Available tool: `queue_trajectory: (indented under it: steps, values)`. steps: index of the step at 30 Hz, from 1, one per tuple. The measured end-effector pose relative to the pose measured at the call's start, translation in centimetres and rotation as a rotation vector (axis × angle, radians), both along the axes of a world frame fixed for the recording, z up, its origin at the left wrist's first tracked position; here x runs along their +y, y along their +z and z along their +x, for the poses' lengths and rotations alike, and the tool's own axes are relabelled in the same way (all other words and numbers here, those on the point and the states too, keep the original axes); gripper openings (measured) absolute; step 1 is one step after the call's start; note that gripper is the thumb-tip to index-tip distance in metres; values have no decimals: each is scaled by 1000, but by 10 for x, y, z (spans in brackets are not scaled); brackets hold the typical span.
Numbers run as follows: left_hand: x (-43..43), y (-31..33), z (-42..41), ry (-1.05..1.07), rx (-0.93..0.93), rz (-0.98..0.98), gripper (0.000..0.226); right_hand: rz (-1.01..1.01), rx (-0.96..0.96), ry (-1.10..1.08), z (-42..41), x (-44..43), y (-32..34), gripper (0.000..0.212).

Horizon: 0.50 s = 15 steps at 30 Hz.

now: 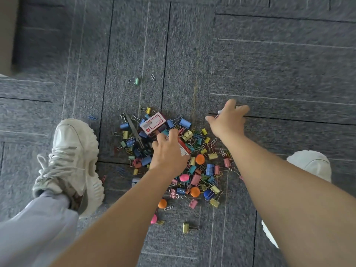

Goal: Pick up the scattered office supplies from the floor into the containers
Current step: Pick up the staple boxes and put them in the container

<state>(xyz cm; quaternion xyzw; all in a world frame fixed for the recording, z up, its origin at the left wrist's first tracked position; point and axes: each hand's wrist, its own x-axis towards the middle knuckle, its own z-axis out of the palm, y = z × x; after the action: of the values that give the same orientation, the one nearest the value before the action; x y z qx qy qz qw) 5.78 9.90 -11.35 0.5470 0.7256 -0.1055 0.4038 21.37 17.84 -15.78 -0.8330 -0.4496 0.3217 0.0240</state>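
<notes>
Down on the carpet (269, 64): a heap of office supplies (210, 168) lies between two white shoes (75, 160), mostly coloured binder clips, paper clips and round discs.
Left hand (169, 153): over the heap's middle, fingers curled round a small red-and-white box (184, 150).
Right hand (229, 120): past the heap's far right edge, fingers bent towards the carpet. Something small and white shows at the fingertips; I cannot tell whether it is gripped.
Second box (153, 123): flat on the heap's far side, with scissors (134, 130) just left of it.
Strays: a green clip (136, 81) well beyond the heap, a yellow clip (186, 227) on the near side.
</notes>
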Motion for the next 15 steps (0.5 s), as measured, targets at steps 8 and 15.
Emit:
queue_trajectory:
  steps: [8,15]
  values:
    - [-5,-13,8,-65,82,66,52,-5,28,44,24,6,-4,58]
    - [-2,1,-17,277,-164,144,56,6,46,125,-4,17,12,53]
